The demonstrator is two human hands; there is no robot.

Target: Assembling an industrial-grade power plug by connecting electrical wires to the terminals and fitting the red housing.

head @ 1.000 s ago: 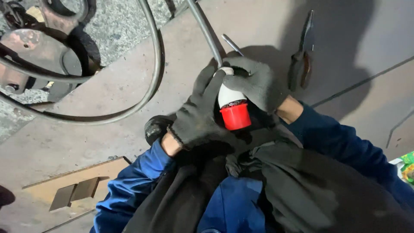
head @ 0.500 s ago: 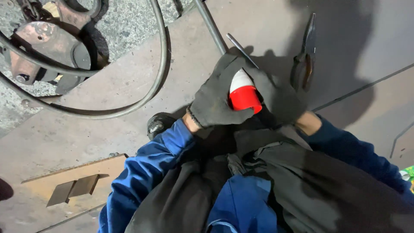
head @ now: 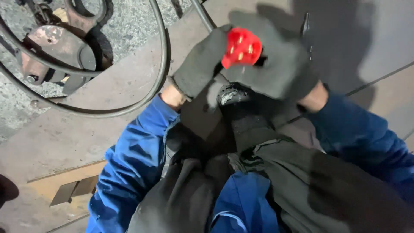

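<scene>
Both my hands wear dark grey gloves and hold a red plug (head: 242,47) with small brass pins on its face, turned up toward me. My left hand (head: 199,64) grips it from the left side, my right hand (head: 284,64) wraps around it from the right. The plug's white body is hidden under the gloves. A black cable (head: 202,15) runs away from the hands toward the top of the view. Blue sleeves cover both my arms, and dark trousers fill the lower part of the view.
A black cable loop (head: 161,73) curves over the metal floor plate (head: 69,133) at left. Rusty metal parts (head: 47,47) lie on gravel at the top left. Pliers (head: 305,26) lie on the plate behind my right hand. A wooden piece (head: 69,190) sits at bottom left.
The plug has been raised and tipped so its red pin face points up at me; earlier it showed its white side. Both hands moved up with it.
</scene>
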